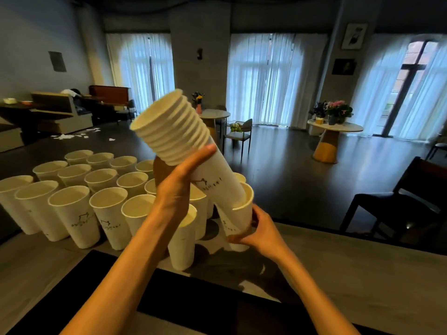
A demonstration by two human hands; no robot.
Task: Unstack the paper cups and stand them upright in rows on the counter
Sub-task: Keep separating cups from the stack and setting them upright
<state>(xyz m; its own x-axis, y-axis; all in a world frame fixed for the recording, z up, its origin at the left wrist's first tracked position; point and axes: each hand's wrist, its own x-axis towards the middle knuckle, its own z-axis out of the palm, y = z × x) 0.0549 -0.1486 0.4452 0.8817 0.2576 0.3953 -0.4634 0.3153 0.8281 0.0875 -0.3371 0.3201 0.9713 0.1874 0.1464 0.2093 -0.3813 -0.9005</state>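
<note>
The stack of nested paper cups [173, 131] is held in the air above the bench [338, 257], tilted so its open rims point toward ten o'clock and its closed end toward four o'clock. The lowest cup of the stack sits partly inside a single cup [238, 218], whose rim is around the stack's bottom end.

The left hand [176, 187] wraps the stack near its middle, just below the ribbed band of rims, with the thumb lying along the side toward one o'clock and the other fingers curled behind, out of sight. The right hand [260, 232] grips the single cup low on its wall, fingers curled round the base; whether that cup touches the bench cannot be told.

At nine o'clock from the hands, a group of standing cups [72, 189] fills the left part of the bench in rough rows, all upright with open mouths up, some showing a dark printed mark. One more upright cup [182, 240] stands nearest the viewer, partly hidden by the left forearm.

Beyond the bench, toward twelve and two o'clock, are round tables [335, 128] with flowers, a chair [239, 134] and curtained windows.
</note>
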